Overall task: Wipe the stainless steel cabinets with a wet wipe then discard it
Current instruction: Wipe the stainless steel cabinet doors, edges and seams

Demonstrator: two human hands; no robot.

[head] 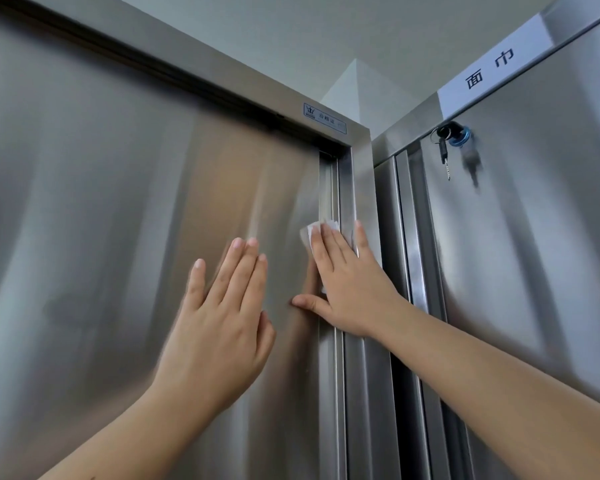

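Seen from the head camera, the right hand (347, 282) lies flat with straight fingers, pressing the white wet wipe (309, 233) against the right edge of the near cabinet door (118, 220), by its frame; only part of the wipe peeks out past the fingertips. The left hand (219, 327) rests flat on the same door just beside it, fingers together, holding nothing. A second steel cabinet (534, 237) adjoins, keys (444, 150) hanging from its lock under a white label (492, 67)

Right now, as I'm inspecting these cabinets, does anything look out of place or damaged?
Only the keys left hanging from the lock on the right cabinet door; nothing looks dented or askew.
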